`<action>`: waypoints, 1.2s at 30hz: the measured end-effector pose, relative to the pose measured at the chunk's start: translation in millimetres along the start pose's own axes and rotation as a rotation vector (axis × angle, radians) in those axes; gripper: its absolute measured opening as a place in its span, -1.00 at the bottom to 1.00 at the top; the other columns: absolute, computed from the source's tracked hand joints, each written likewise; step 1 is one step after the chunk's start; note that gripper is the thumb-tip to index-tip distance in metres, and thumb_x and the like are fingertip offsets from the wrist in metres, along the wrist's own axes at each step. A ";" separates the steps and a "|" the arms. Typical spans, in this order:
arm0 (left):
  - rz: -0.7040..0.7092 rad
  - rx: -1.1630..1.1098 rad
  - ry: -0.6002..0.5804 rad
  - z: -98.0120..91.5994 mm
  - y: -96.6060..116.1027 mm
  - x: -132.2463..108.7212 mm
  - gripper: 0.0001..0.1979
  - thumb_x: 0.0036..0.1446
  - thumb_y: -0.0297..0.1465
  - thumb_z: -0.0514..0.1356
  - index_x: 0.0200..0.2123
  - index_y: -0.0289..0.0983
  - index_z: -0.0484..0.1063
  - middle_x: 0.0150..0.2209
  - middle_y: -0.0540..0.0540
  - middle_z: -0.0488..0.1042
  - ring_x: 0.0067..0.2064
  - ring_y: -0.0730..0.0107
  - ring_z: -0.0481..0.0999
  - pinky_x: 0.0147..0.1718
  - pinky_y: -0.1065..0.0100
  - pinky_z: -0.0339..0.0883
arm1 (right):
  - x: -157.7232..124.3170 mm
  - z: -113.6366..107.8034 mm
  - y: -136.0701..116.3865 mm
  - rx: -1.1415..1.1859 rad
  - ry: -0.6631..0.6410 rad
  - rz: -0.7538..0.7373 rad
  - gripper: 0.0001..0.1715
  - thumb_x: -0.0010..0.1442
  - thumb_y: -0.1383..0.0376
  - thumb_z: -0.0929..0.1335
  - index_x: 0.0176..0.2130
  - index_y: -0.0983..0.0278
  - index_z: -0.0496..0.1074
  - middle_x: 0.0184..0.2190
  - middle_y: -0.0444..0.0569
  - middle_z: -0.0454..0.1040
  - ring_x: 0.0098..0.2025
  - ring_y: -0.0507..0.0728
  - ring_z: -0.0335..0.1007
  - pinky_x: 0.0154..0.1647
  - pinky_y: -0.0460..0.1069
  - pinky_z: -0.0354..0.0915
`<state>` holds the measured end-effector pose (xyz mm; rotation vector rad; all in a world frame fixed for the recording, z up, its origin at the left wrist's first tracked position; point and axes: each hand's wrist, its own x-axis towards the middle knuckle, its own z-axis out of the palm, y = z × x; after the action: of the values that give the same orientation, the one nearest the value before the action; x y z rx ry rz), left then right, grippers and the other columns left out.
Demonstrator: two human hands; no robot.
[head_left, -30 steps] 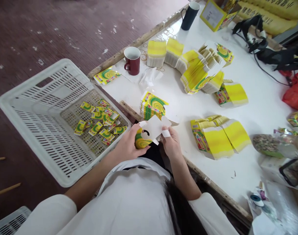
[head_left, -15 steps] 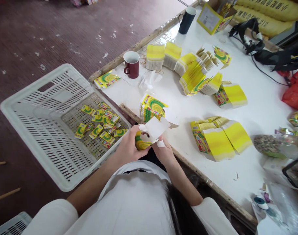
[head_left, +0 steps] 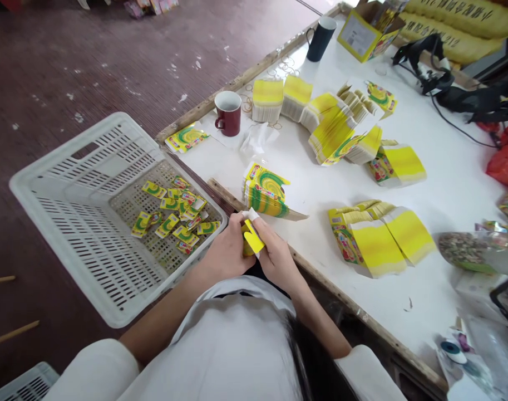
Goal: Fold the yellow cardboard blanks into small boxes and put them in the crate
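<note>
Just above my lap, at the table's edge, I hold a small yellow cardboard box (head_left: 254, 238) between both hands. My left hand (head_left: 223, 252) wraps round its left side, fingers closed. My right hand (head_left: 279, 257) grips it from the other side, fingers pressed on its upper end. A yellow flap shows between the hands; most of the box is covered by my fingers. Something white, perhaps a wrap, is at a right fingertip. Just beyond stands a stack of flat printed cartons (head_left: 265, 189), yellow and green with a swirl.
On my left a white plastic basket (head_left: 65, 245) contains several small yellow-green boxes (head_left: 187, 234). More carton bundles (head_left: 379, 239) lie across the white table (head_left: 304, 195). A maroon mug (head_left: 228, 120), crumpled tissue (head_left: 260, 139) and dark mug (head_left: 321, 42) stand farther back.
The box's raised white flaps have gone down out of sight, and a yellow flap now shows. My right hand has moved up and left, over the box's top, closer to my left hand.
</note>
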<state>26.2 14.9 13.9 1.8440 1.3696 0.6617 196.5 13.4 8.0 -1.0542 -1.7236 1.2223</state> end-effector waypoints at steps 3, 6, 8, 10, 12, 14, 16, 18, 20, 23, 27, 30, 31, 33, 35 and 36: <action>0.023 0.109 0.105 -3.5 -3.9 1.5 -0.27 -0.08 -0.47 0.27 0.19 -0.23 0.12 0.14 -0.31 0.36 0.19 -0.11 0.46 0.11 -0.08 0.41 | 0.3 -0.1 6.0 -0.105 0.131 -0.072 -0.34 0.42 0.40 0.19 0.42 0.06 0.23 0.40 -0.02 0.30 0.44 0.16 0.22 0.45 0.16 0.20; 0.024 0.134 0.091 -15.3 -6.2 0.2 -0.39 -0.04 -0.49 0.27 0.13 -0.23 0.26 0.08 -0.26 0.47 0.16 -0.06 0.50 0.15 -0.04 0.41 | 1.4 -3.9 11.4 -0.193 0.173 -0.080 -0.36 0.43 0.34 0.21 0.42 0.07 0.22 0.43 0.03 0.25 0.46 0.21 0.16 0.43 0.19 0.23; 0.024 0.115 0.074 -24.6 -6.2 -0.7 -0.43 0.00 -0.47 0.29 0.13 -0.21 0.31 0.06 -0.22 0.52 0.13 0.00 0.54 0.14 0.03 0.43 | 1.6 -8.9 14.0 -0.260 0.098 -0.083 -0.42 0.42 0.28 0.26 0.38 0.09 0.30 0.45 0.11 0.20 0.46 0.27 0.16 0.35 0.20 0.32; 0.029 0.108 0.065 -32.6 -5.3 -0.7 -0.44 0.03 -0.41 0.33 0.13 -0.21 0.34 0.07 -0.21 0.55 0.12 0.02 0.56 0.14 0.06 0.44 | 2.3 -16.3 15.0 -0.297 0.022 -0.088 -0.52 0.42 0.25 0.29 0.28 0.10 0.43 0.43 0.17 0.22 0.42 0.30 0.24 0.25 0.18 0.40; 0.043 0.103 0.053 -38.4 -4.3 0.3 -0.44 0.04 -0.36 0.36 0.13 -0.22 0.38 0.07 -0.20 0.57 0.09 0.04 0.58 0.13 0.10 0.45 | 4.0 -25.8 14.3 -0.291 -0.029 -0.103 -0.62 0.41 0.27 0.29 0.15 0.13 0.52 0.37 0.21 0.30 0.36 0.29 0.34 0.18 0.17 0.44; 0.072 0.101 0.043 -41.7 -3.1 1.7 -0.43 0.03 -0.34 0.38 0.13 -0.23 0.40 0.06 -0.19 0.59 0.07 0.06 0.60 0.11 0.13 0.47 | 6.1 -34.3 12.5 -0.250 -0.091 -0.120 -0.70 0.38 0.30 0.33 0.04 0.16 0.56 0.31 0.22 0.37 0.28 0.26 0.43 0.16 0.15 0.44; 0.113 0.126 0.043 -42.5 -1.5 3.1 -0.46 0.04 -0.37 0.37 0.12 -0.24 0.41 0.04 -0.19 0.59 0.06 0.07 0.61 0.10 0.14 0.48 | 7.4 -38.2 11.4 -0.200 -0.124 -0.114 -0.80 0.29 0.32 0.39 -0.09 0.17 0.58 0.27 0.18 0.41 0.22 0.25 0.48 0.15 0.15 0.44; 0.140 0.169 0.054 -40.9 0.7 4.1 -0.49 0.07 -0.40 0.35 0.12 -0.24 0.41 0.02 -0.20 0.59 0.06 0.06 0.60 0.08 0.14 0.49 | 6.9 -35.5 12.3 -0.163 -0.066 -0.095 -0.88 0.21 0.34 0.44 -0.19 0.18 0.55 0.24 0.16 0.44 0.25 0.28 0.45 0.17 0.17 0.42; 0.149 0.192 0.062 -38.0 2.8 4.3 -0.48 0.09 -0.41 0.34 0.14 -0.25 0.39 0.00 -0.20 0.58 0.05 0.07 0.60 0.04 0.14 0.50 | 4.6 -28.7 15.2 -0.135 0.029 -0.080 -0.85 0.20 0.35 0.44 -0.17 0.18 0.51 0.22 0.19 0.45 0.33 0.32 0.36 0.21 0.20 0.39; 0.147 0.168 0.071 -34.8 3.5 3.5 -0.45 0.09 -0.40 0.37 0.16 -0.25 0.37 0.00 -0.18 0.58 0.03 0.10 0.61 0.02 0.17 0.51 | 0.8 -21.3 20.1 -0.153 0.051 -0.083 -0.70 0.27 0.35 0.39 0.02 0.18 0.45 0.28 0.26 0.40 0.44 0.34 0.20 0.23 0.23 0.37; 0.141 0.125 0.064 -37.4 -0.8 2.6 -0.41 0.03 -0.39 0.41 0.15 -0.26 0.39 0.02 -0.17 0.60 0.04 0.13 0.62 0.07 0.20 0.49 | 1.5 -30.2 21.5 -0.267 -0.045 -0.122 -0.72 0.36 0.32 0.33 0.05 0.15 0.46 0.29 0.25 0.38 0.39 0.33 0.28 0.14 0.19 0.44; 0.142 0.108 0.030 -39.9 -3.3 2.8 -0.40 -0.01 -0.39 0.43 0.13 -0.26 0.42 0.04 -0.17 0.60 0.03 0.13 0.63 0.09 0.20 0.49 | 4.2 -41.3 18.6 -0.279 -0.159 -0.166 -0.77 0.38 0.30 0.33 0.01 0.15 0.47 0.21 0.21 0.44 0.30 0.29 0.40 0.12 0.16 0.45; 0.145 0.105 0.028 -39.8 -3.3 2.9 -0.41 -0.01 -0.39 0.42 0.12 -0.26 0.43 0.03 -0.17 0.61 0.03 0.13 0.63 0.08 0.21 0.49 | 4.5 -42.9 17.6 -0.276 -0.181 -0.175 -0.78 0.38 0.29 0.33 0.01 0.15 0.46 0.20 0.21 0.43 0.29 0.29 0.40 0.14 0.17 0.44; 0.155 0.104 0.044 -38.1 -2.4 2.8 -0.42 0.01 -0.39 0.41 0.13 -0.26 0.42 0.03 -0.17 0.60 0.03 0.14 0.63 0.06 0.22 0.49 | 3.4 -41.6 16.6 -0.256 -0.168 -0.177 -0.72 0.37 0.22 0.36 0.07 0.16 0.40 0.26 0.23 0.35 0.35 0.31 0.31 0.21 0.21 0.40; 0.172 0.109 0.066 -35.0 -0.8 2.3 -0.41 0.04 -0.38 0.40 0.16 -0.26 0.40 0.03 -0.17 0.59 0.04 0.15 0.62 0.05 0.24 0.49 | 0.8 -34.9 17.0 -0.186 -0.093 -0.171 -0.46 0.36 0.10 0.37 0.24 0.16 0.24 0.36 0.26 0.21 0.43 0.36 0.17 0.29 0.27 0.33; 0.183 0.113 0.076 -33.3 -0.1 2.0 -0.41 0.06 -0.37 0.40 0.16 -0.26 0.39 0.02 -0.17 0.59 0.03 0.15 0.62 0.04 0.24 0.49 | -0.5 -30.4 17.7 -0.143 -0.050 -0.163 -0.34 0.37 0.05 0.35 0.33 0.15 0.12 0.40 0.27 0.15 0.46 0.36 0.10 0.33 0.30 0.29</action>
<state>1.4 25.2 33.7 2.0717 1.3201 0.7677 227.7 26.6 -1.3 -0.9503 -1.9189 1.0445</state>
